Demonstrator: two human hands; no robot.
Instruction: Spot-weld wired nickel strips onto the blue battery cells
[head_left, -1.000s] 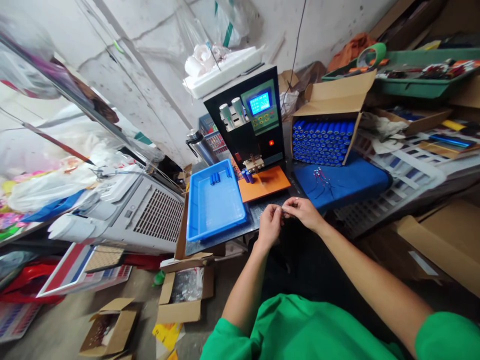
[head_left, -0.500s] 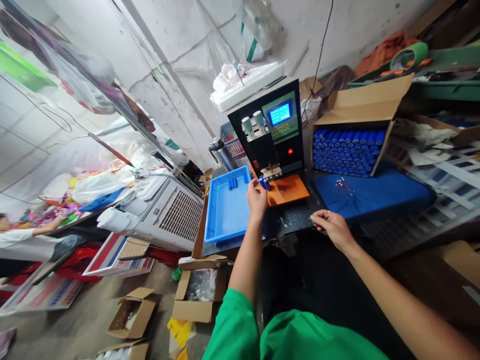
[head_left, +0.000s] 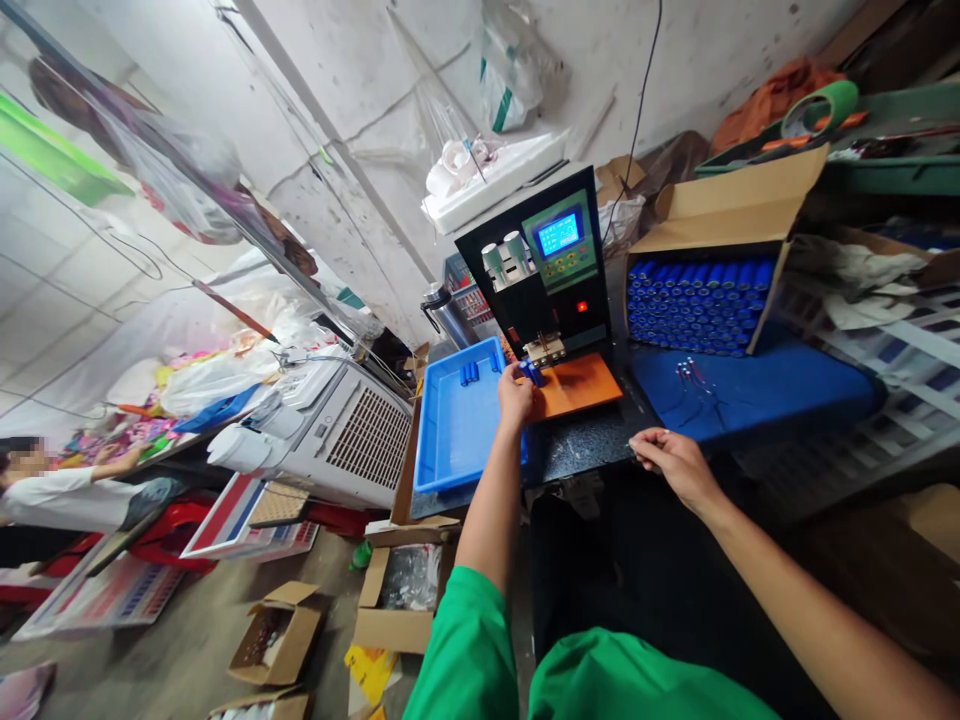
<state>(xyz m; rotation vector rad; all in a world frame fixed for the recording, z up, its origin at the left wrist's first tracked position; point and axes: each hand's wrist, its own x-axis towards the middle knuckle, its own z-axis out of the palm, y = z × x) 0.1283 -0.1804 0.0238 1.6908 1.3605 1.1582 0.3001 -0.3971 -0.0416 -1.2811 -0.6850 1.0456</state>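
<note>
My left hand (head_left: 516, 396) is closed on blue cylindrical battery cells (head_left: 533, 374) at the left edge of an orange board (head_left: 576, 386). The cells stand just below the electrode head of a black spot welder (head_left: 546, 345), whose blue display is lit. My right hand (head_left: 673, 462) hovers by the table's front edge, thumb and fingers pinched together. Whatever is in that pinch is too small to make out. Left of the welder, a blue tray (head_left: 457, 440) holds several more blue cells (head_left: 469, 373).
An open cardboard box (head_left: 724, 215) packed with blue cells lies right of the welder. Several thin wired leads (head_left: 694, 378) rest on the blue surface (head_left: 810, 395). A steel flask (head_left: 446, 315) stands behind the tray. A person (head_left: 67, 495) sits at far left.
The whole view has shifted slightly to the right and down. My left hand stays at the cells, and my right hand keeps its pinch near the table edge.
</note>
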